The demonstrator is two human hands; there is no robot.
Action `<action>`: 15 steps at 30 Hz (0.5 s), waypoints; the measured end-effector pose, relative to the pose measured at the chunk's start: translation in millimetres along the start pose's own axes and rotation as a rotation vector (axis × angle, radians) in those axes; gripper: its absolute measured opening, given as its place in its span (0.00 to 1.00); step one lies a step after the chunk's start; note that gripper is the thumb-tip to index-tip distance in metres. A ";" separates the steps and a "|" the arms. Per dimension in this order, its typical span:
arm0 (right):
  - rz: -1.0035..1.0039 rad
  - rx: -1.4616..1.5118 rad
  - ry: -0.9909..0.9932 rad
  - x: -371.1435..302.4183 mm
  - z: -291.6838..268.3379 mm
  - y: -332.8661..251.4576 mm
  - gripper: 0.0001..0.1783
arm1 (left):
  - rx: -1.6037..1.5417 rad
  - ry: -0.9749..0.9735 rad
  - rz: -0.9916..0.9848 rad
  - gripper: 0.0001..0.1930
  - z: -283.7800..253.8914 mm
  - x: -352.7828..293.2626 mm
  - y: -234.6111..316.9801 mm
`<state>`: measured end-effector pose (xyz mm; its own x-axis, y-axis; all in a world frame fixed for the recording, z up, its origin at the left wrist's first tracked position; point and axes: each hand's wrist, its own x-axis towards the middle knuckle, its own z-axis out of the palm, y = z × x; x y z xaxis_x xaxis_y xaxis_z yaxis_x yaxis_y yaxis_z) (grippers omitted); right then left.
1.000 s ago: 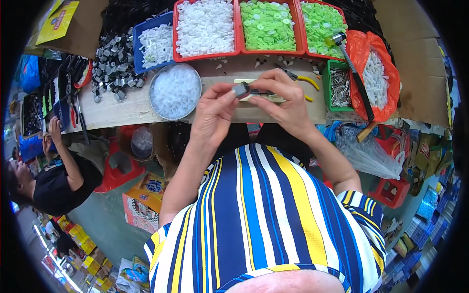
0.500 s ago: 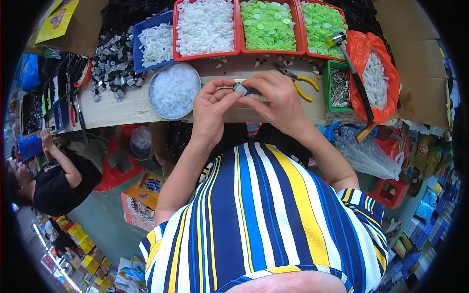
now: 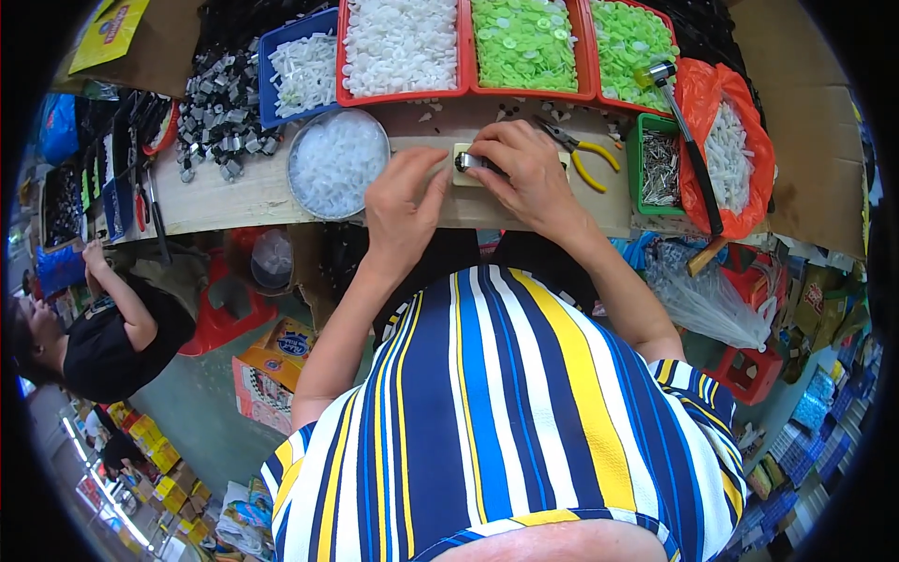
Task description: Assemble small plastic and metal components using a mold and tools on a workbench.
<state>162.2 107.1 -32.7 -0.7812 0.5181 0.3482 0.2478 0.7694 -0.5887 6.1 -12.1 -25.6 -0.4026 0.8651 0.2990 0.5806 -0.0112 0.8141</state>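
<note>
2 bare hands meet low over the bench, close to its near edge. The right hand pinches a small silver and black part between thumb and fingers, its other fingers bent over the top. The part is at the left end of a cream block; I cannot tell whether the 2 touch. The left hand is just left of the block, fingers curled, with thumb and forefinger tips slightly parted and pointing at the part.

Pliers with 2 yellow handles lie spread just beyond the right hand. Left of the left hand is a round tin of pale, translucent bits, and farther left a loose pile of metal and black pieces. Along the back, 3 red trays stand in a row, 1 with white bits and 2 with green; a blue tray adjoins them on the left. To the right, a green tray holds thin metal pieces, beside an orange bag of white ones. A hammer slants across the bag. 1 co-worker is at far left.
</note>
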 end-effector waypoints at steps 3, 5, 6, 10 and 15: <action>-0.006 -0.075 -0.015 -1.2 -5.0 -2.8 0.10 | 0.083 -0.047 0.145 0.11 10.1 -2.8 -3.2; 0.007 -0.112 -0.026 -2.5 -6.2 -1.7 0.10 | 0.123 -0.059 0.243 0.11 14.1 -2.5 -4.2; -0.008 -0.114 -0.023 -2.0 -5.5 -0.6 0.10 | 0.120 -0.065 0.245 0.11 15.8 -2.7 -5.1; -0.038 -0.111 -0.029 -0.5 -0.7 -1.0 0.11 | 0.179 -0.077 0.309 0.12 16.2 -1.6 -8.2; -0.034 -0.139 -0.031 -1.8 -1.7 -0.5 0.12 | 0.275 -0.125 0.404 0.14 15.9 -3.5 -16.2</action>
<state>164.5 106.3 -31.7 -0.8071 0.4807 0.3426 0.2959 0.8317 -0.4698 9.3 -7.0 -47.8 -0.0291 0.8724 0.4879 0.8445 -0.2396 0.4789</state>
